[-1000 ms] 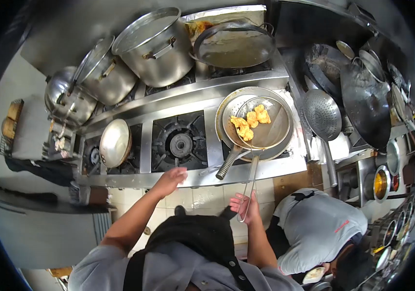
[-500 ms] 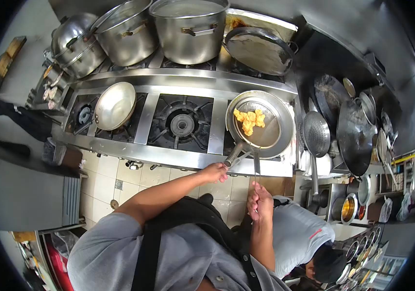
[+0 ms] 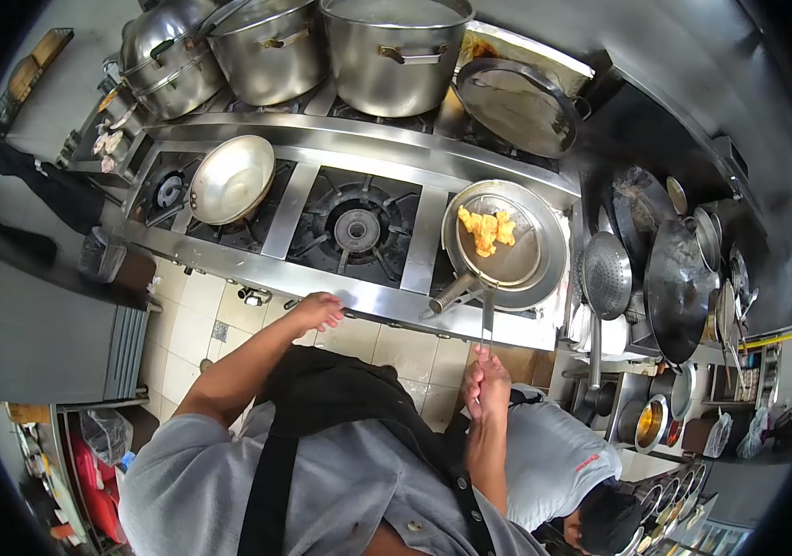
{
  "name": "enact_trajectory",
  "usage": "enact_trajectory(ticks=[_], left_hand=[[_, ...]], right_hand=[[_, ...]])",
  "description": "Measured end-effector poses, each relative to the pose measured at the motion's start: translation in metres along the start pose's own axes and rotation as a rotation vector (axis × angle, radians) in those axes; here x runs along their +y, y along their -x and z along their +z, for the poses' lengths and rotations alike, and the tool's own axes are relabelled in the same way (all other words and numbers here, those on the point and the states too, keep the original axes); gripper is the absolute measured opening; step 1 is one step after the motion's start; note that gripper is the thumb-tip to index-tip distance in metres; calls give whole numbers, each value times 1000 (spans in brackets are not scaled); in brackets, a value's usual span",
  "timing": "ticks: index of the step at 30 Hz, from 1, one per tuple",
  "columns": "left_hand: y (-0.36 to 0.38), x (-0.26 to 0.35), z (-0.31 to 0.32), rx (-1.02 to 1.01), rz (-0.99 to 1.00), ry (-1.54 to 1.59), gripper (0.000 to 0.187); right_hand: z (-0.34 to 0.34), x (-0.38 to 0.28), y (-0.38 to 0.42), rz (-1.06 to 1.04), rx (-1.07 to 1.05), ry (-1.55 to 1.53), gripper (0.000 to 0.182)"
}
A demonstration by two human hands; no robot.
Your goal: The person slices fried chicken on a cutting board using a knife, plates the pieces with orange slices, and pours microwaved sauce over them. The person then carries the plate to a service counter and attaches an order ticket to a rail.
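Note:
My right hand (image 3: 486,382) is closed around the long thin handle of a strainer (image 3: 518,264). The strainer's round mesh is over a metal frying pan (image 3: 555,255) on the right front burner. Golden fried pieces (image 3: 485,230) sit together in the mesh. The pan's thick handle (image 3: 452,293) points toward me, with no hand on it. My left hand (image 3: 317,314) is off to the left by the stove's front edge, fingers loosely spread and nothing visible in them.
A bare pan (image 3: 232,181) rests on the left burner, beside the middle burner (image 3: 356,230). Large pots (image 3: 396,69) line the back. To the right hang a perforated ladle (image 3: 606,276) and woks (image 3: 678,292). A co-worker in a grey shirt (image 3: 553,454) bends close at my right.
My left hand has moved away from the pan's handle, to the left. My right hand keeps its hold on the strainer, and the fried pieces remain in it. The view has shifted slightly.

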State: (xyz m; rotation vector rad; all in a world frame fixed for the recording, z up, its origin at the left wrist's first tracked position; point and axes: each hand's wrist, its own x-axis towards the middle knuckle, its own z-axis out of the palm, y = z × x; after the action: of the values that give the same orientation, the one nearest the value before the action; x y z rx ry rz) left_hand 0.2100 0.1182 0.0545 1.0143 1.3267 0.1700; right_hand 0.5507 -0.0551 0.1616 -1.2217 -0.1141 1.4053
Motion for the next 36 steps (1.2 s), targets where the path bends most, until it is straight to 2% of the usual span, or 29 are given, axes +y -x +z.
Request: enact_trajectory(ticks=[5,10,12,14,15,16,18,19,20,22,23,24,27,28,29,30,32,35,36], left_hand=[[32,-60,-57,166,-61,231,39],[96,-145,-103,417,-221,424,41],[129,-182,-113,628,-268,452,37],[164,-226,-126,858,-278,360,35],[168,-266,-134,1087,-263,206,32],[184,-289,-135,1383,-247,233,30],[210,-332,-152,1641,-308,408,25],[226,-356,-162,1760,-276,464,27],[246,-361,-171,1872,-259,523,26],[304,-362,-201,2038,-225,628,26],[336,-370,-211,2132,-158,620,25],[364,-381,-223,2221,-88,601,25],[443,-421,-244,2454,-240,349,26],[465,-433,-247,2493,-301,378,26],[487,-445,-249,2532,-359,401,27],[506,-458,-252,2574,-413,422,27],[532,-493,-246,2583,-519,494,27],[554,-517,-236,2585,-646,588,25],[557,-522,-233,2592,-672,613,24]], right_hand=[[10,-20,20,-37,2,219,21],[32,-48,45,-28,-107,520,24],[41,-55,41,-23,-254,603,24],[70,-56,48,145,-38,542,47],[91,-58,52,150,-179,654,38],[110,-54,53,158,-321,761,28],[127,-32,26,161,-486,809,23],[182,-22,46,169,-495,898,26],[220,-15,50,318,-633,872,31],[283,20,36,443,-962,906,37],[319,41,45,488,-956,1013,37],[345,69,45,490,-1069,1006,37],[429,153,45,690,-1154,1084,32],[463,178,67,757,-1176,1111,30],[487,208,94,595,-1039,1162,29],[524,233,126,630,-1194,1253,32],[567,294,138,638,-1364,1347,32],[619,384,167,808,-1541,1367,34],[636,413,166,951,-1563,1349,33]])
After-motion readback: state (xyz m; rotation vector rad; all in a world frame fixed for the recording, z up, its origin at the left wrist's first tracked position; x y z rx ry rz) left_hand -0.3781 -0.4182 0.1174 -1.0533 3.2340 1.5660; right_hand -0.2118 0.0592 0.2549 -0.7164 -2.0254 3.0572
